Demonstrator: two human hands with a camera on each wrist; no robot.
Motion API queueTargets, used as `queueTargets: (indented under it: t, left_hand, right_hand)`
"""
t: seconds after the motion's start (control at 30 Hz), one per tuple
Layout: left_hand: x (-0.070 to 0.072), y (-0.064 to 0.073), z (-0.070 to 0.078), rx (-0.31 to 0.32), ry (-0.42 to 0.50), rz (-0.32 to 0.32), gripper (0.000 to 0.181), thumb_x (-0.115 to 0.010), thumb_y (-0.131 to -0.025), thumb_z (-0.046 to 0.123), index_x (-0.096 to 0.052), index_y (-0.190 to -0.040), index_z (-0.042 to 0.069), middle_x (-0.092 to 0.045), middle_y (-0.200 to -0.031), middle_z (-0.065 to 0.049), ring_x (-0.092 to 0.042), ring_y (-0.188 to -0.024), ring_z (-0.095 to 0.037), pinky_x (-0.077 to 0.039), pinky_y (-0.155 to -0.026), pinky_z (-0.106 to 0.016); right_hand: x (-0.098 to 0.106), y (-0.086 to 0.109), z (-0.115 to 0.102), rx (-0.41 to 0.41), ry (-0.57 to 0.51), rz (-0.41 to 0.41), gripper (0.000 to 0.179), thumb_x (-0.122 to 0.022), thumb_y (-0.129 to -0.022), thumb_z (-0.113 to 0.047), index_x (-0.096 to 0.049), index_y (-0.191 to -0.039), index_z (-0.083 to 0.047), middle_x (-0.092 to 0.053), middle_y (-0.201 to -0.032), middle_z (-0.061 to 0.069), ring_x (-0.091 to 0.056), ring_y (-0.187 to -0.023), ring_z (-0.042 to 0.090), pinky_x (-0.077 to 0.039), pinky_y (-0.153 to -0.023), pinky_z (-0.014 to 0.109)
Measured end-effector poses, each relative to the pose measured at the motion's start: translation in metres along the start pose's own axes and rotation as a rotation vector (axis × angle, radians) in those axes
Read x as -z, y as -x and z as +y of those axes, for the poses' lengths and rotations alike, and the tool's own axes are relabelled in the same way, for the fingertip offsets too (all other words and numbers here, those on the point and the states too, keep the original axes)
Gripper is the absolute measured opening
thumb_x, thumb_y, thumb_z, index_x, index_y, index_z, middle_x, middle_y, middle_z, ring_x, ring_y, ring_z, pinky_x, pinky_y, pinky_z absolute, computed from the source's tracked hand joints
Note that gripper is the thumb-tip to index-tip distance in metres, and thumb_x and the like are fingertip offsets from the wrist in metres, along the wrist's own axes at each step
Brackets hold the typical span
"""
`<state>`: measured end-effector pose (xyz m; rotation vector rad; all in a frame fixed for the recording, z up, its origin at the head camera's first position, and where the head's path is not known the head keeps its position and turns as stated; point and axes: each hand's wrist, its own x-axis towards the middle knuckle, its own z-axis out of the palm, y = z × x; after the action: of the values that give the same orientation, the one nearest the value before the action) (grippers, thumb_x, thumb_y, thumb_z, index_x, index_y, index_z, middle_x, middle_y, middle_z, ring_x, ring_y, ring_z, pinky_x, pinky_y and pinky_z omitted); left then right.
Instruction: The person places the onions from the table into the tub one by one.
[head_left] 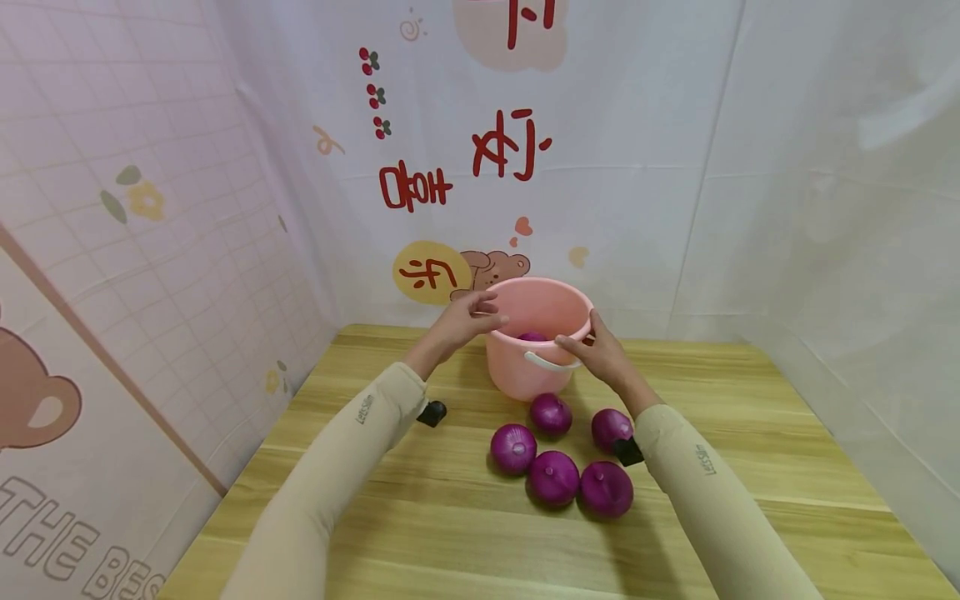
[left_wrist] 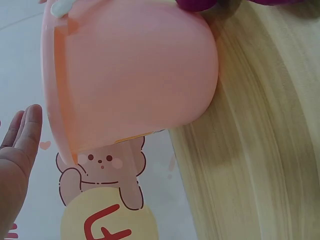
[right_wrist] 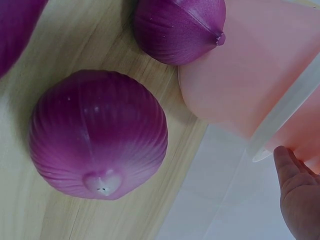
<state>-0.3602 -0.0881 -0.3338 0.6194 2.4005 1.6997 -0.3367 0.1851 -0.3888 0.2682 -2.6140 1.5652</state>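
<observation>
Nearest the lens, at left: cream left sleeve point(head_left: 315, 492), slanting up and inward, small black piece point(head_left: 432, 413) under the cuff. Beyond the cuff, left hand point(head_left: 462, 319) at the left rim of the pink bucket point(head_left: 517, 367); fingers relaxed, nearly straight in the left wrist view, thumb apart, nothing held, slim gap showing between fingertips and rim. Next rightward, bucket itself: toward the back of the worktop point(head_left: 420, 517), squarely between the two hands, axis close to upright, mouth up, white handle point(head_left: 551, 363) dropped against the near side. Then right hand point(head_left: 600, 350) at the right rim, by the handle's end: thumb over the near edge, fingers round the outer side, rim apparently pinched; exact finger contact hard to read in the right wrist view. Judged nearer of the two: right hand, touching; left just beside. Farthest right, cream right sleeve point(head_left: 720, 492), another black piece point(head_left: 628, 452) at its cuff. Counts, again left to right: hands, two; bucket, one; purple onions point(head_left: 553, 477) on the worktop, five, loosely clustered this side of the bucket: one left, two middle (rear one close by the base), two right. Inside the bucket, at least one more; deeper contents hidden.
</observation>
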Motion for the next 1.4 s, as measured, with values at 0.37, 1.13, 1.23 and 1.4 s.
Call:
queueTargets:
  t: [0.37, 1.13, 1.23, 1.4]
  left_hand:
    - [0.001, 0.017, -0.01, -0.032, 0.006, -0.04, 0.06, -0.07, -0.079, 0.03, -0.045, -0.132, 0.015, -0.054, -0.117, -0.005, -0.053, -0.107, -0.019, -0.045, -0.088, -0.033]
    - [-0.009, 0.041, -0.027, -0.013, 0.061, -0.157, 0.062, -0.069, -0.081, 0.02, -0.041, -0.134, 0.003, -0.047, -0.125, -0.02, -0.047, -0.113, -0.029, -0.043, -0.09, -0.032]
    - [-0.011, 0.044, -0.032, 0.004, 0.06, -0.176, 0.063, -0.069, -0.081, 0.021, -0.04, -0.134, 0.004, -0.045, -0.127, -0.021, -0.045, -0.115, -0.03, -0.042, -0.091, -0.034]
    - [-0.015, 0.048, -0.04, 0.028, 0.036, -0.187, 0.062, -0.068, -0.083, 0.02, -0.039, -0.135, 0.003, -0.045, -0.128, -0.021, -0.046, -0.115, -0.03, -0.042, -0.091, -0.035]
  right_hand:
    - [-0.003, -0.002, 0.001, -0.003, -0.007, -0.004, 0.099, -0.063, -0.079, -0.048, -0.001, -0.146, -0.012, -0.024, -0.144, 0.019, -0.035, -0.125, 0.031, -0.037, -0.095, 0.045]
    - [-0.001, -0.001, 0.0, -0.015, -0.012, 0.003, 0.1, -0.064, -0.078, -0.049, -0.001, -0.146, -0.011, -0.026, -0.143, 0.019, -0.036, -0.125, 0.032, -0.037, -0.095, 0.045]
    - [-0.001, -0.002, 0.002, -0.009, -0.013, 0.003, 0.098, -0.064, -0.08, -0.047, -0.002, -0.146, -0.01, -0.026, -0.143, 0.018, -0.036, -0.124, 0.032, -0.037, -0.095, 0.045]
    - [0.0, -0.002, 0.003, 0.002, -0.013, 0.001, 0.097, -0.064, -0.081, -0.044, -0.001, -0.146, -0.009, -0.026, -0.143, 0.019, -0.036, -0.124, 0.034, -0.037, -0.094, 0.047]
